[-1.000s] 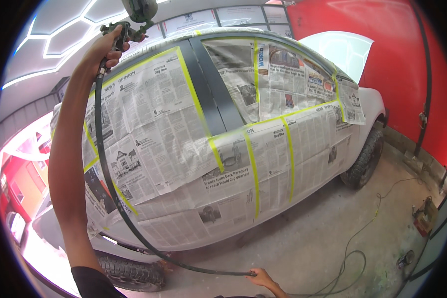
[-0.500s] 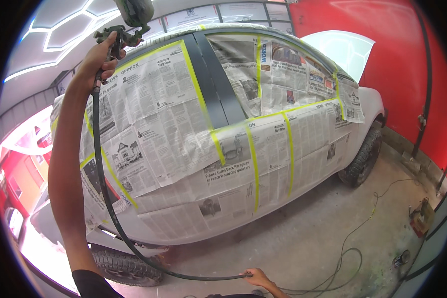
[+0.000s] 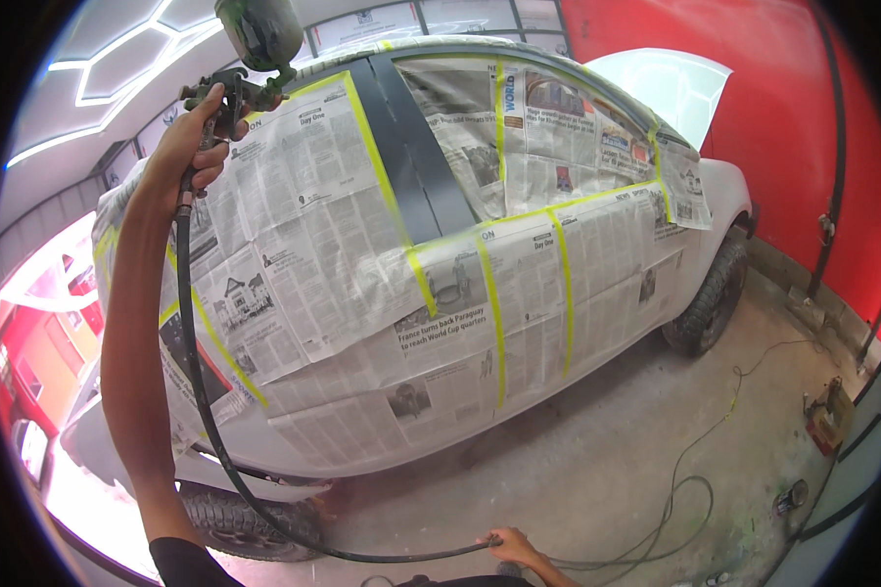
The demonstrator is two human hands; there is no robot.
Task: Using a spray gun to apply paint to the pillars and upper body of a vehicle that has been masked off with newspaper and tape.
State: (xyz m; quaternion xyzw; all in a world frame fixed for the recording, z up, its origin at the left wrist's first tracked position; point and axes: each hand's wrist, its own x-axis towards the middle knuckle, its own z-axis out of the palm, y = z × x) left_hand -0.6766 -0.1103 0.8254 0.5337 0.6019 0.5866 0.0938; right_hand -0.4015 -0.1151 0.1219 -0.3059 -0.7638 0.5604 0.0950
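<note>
My left hand (image 3: 188,149) is raised at the upper left, closed round the handle of a spray gun (image 3: 245,93) with a dark, paint-smeared cup (image 3: 261,34) on top. The gun is close to the car's roof edge. From its handle a black hose (image 3: 189,313) hangs down and curves to the bottom, where my right hand (image 3: 515,544) grips it. In front stands a white car (image 3: 440,445), its side and windows covered with newspaper (image 3: 303,235) and yellow masking tape (image 3: 374,147). A dark grey door pillar (image 3: 411,166) shows bare between the sheets.
The car's raised white hood (image 3: 661,93) is by a red wall (image 3: 783,108). Hose and cable loops (image 3: 671,509) lie on the concrete floor, with a can (image 3: 791,497) and a reddish box (image 3: 829,419) at the right. Wheels (image 3: 710,298) stick out below the body.
The spray gun sits slightly lower in view, and more of its cup shows. The car has shifted slightly left and up in the picture. Both hands keep their grips.
</note>
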